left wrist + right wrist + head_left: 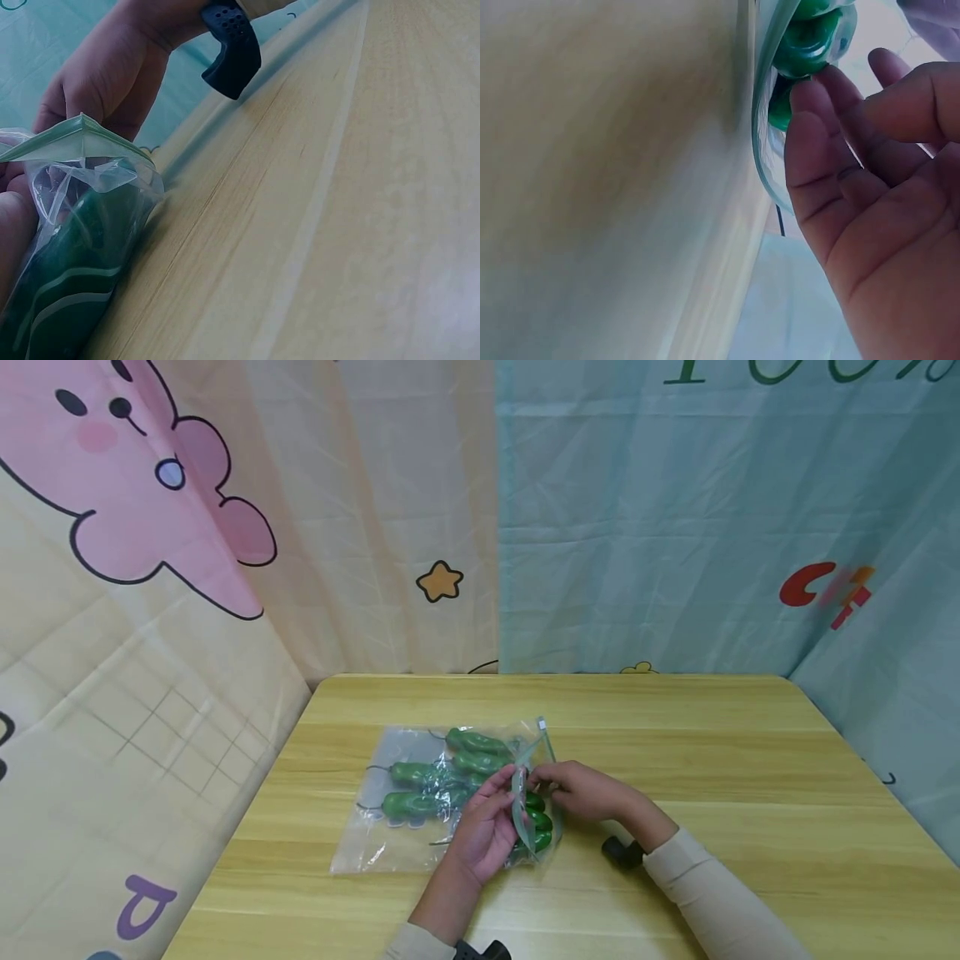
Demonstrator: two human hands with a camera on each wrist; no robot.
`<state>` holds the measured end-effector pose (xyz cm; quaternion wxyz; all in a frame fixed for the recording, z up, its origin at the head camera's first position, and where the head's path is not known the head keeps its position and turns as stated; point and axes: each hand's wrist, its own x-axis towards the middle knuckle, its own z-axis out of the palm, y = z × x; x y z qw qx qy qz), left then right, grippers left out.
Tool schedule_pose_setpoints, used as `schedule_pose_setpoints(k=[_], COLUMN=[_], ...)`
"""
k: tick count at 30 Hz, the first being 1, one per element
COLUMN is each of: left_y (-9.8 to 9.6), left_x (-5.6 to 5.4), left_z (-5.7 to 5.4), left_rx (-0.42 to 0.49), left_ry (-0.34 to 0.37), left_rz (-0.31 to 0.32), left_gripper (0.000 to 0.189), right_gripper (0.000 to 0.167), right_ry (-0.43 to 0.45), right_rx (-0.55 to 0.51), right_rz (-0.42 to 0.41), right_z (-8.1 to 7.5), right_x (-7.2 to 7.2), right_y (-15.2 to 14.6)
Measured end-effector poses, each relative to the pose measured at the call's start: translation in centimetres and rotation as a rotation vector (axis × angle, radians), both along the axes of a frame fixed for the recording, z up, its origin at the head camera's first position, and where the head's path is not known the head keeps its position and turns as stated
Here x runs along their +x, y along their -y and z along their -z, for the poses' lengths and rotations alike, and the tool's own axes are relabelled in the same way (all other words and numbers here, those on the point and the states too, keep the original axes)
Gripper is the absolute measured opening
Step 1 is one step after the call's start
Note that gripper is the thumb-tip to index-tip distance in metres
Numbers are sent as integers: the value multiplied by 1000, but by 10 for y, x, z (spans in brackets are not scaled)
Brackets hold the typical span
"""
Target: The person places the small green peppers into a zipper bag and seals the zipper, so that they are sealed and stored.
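Note:
A clear zip bag (358,853) with a pale green zip strip lies on the table, several green peppers (408,805) inside it. Its mouth faces right and gapes. My left hand (482,837) pinches the upper lip of the mouth between thumb and fingers. At the opening is my right hand (588,789), its fingers loosely bent and their tips at the pepper ends. In the right wrist view, the fingertips (808,94) lie within the mouth, near a glossy pepper (802,49), and grip nothing visible. The left wrist view shows the zip strip (82,141) standing raised over a dark green pepper.
The wooden table (720,760) carries the bag. Printed curtains (645,527) stand behind it and at both sides. A black wrist device (622,853) sits on my right wrist, and another (483,952) shows at the left wrist.

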<state>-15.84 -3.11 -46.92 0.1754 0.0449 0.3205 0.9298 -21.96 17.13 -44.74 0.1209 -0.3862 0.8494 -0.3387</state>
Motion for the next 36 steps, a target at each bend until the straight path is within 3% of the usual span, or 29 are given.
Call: schedule_pose_setpoints(k=[11, 21, 25, 28, 31, 36], left_y=[1, 1, 0, -1, -2, -3], left_x=[0, 0, 1, 0, 0, -1], left_z=[3, 5, 4, 3, 3, 2], left_rx=[8, -9, -48, -72, -106, -139], left_ry=[-23, -38, -36, -28, -31, -32], left_rz=[-5, -5, -10, -16, -23, -27], left_gripper=[35, 36, 34, 33, 32, 33], right_gripper=[40, 36, 23, 15, 19, 32], right_ry=[77, 78, 81, 88, 125, 268], right_rx=[-49, -82, -127, -178, -237, -345], right_rz=[-9, -10, 106, 240, 376, 562], right_z=[4, 1, -4, -8, -11, -9], right_x=[-2, -2, -7, -13, -20, -34], right_y=[-2, -5, -10, -13, -15, -13])
